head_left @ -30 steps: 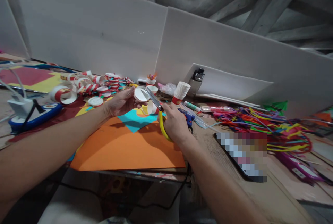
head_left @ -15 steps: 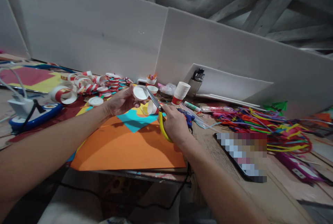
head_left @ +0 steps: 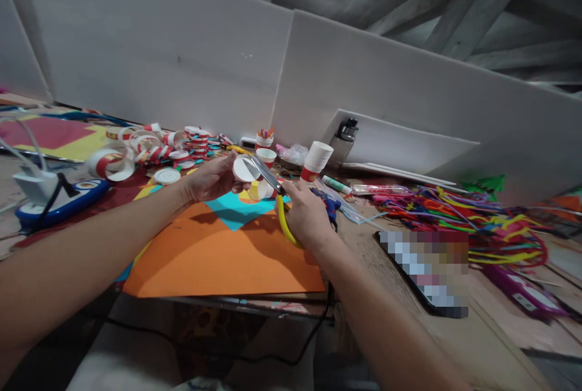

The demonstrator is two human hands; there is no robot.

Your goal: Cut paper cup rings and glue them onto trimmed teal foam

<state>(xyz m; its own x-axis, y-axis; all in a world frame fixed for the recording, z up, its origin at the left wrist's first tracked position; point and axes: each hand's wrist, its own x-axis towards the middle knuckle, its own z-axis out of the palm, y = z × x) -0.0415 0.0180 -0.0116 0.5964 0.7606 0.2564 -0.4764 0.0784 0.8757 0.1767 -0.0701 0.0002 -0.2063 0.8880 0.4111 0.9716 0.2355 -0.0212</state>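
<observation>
Left hand (head_left: 213, 179), near the middle of the frame, pinches a shallow white paper cup base (head_left: 244, 169) between thumb and fingers, its smooth round face tipped toward us, and right beside it the right hand (head_left: 305, 214) is wrapped firmly around the scissors (head_left: 284, 220), curved yellow plastic loop below, slim steel blades pointing up and left! Those shiny tips meet the right edge of the disc, though whether they bite into the paper is too small to tell. Just under the blades curls a pale paper strip (head_left: 264, 190), bowed and thin, and below that a flat turquoise sheet (head_left: 233, 215) lies over a broad, matte orange sheet (head_left: 218, 264) filling the lower centre. Look left of centre: springy red-and-white paper rings (head_left: 140, 147) tumble in a loose heap, with a flat white disc (head_left: 167, 177) nearer the wrist. Just right of centre, a leaning stack of ribbed-looking nested cups (head_left: 317, 159) rises near a smoky, black-capped bottle (head_left: 344, 142). Over on the right, fuzzy, bendy coloured stems (head_left: 454, 215) sprawl in a tangle above a glossy dark-edged phone (head_left: 421, 276), which rests flat on grainy brown board (head_left: 364, 251).
</observation>
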